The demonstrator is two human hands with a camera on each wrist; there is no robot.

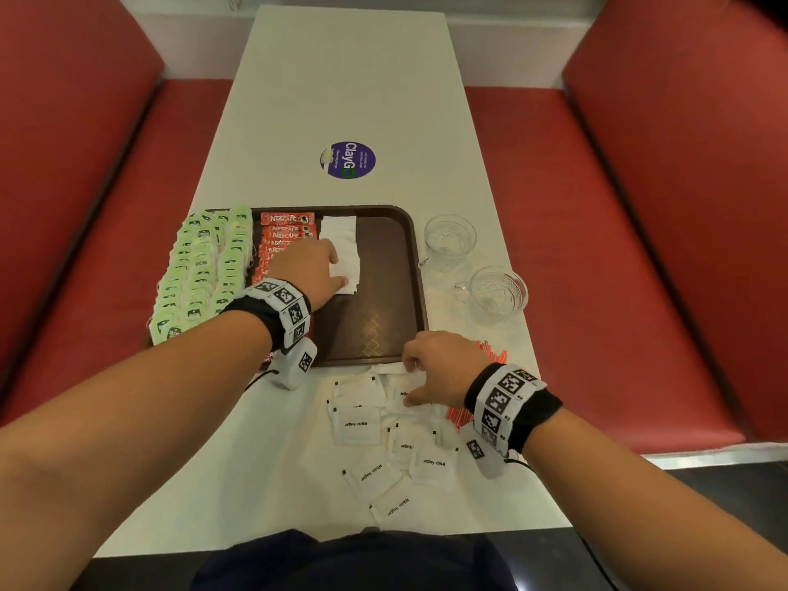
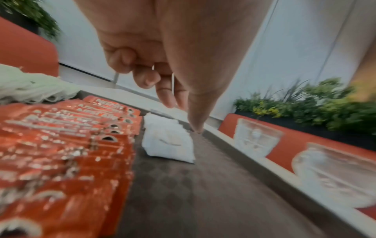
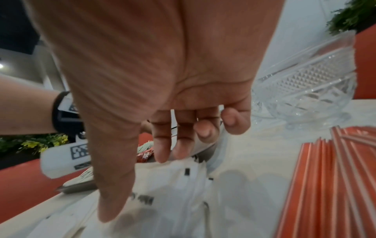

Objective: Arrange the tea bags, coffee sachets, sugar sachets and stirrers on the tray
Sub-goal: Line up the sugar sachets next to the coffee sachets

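A brown tray [image 1: 375, 292] [image 2: 173, 193] holds green tea bags [image 1: 200, 266] [image 2: 30, 87] on its left, a column of red coffee sachets [image 1: 290, 228] [image 2: 61, 145] beside them, then a short column of white sugar sachets [image 1: 341, 241] [image 2: 167, 140]. My left hand [image 1: 337, 273] [image 2: 181, 116] hovers at that sugar column, fingers curled, thumb pointing down, nothing seen in it. Loose sugar sachets [image 1: 358, 424] [image 3: 183, 201] lie on the table in front of the tray. My right hand [image 1: 409, 379] [image 3: 136, 188] rests thumb and fingertips on them. Red stirrers [image 1: 490, 351] [image 3: 325, 177] lie partly under it.
Two cut-glass cups [image 1: 450, 236] [image 1: 499, 292] stand right of the tray, close to the stirrers. A round purple sticker [image 1: 347, 159] marks the white table farther back. Red benches [image 1: 106, 206] [image 1: 639, 249] flank the table. The tray's right half shows bare brown surface.
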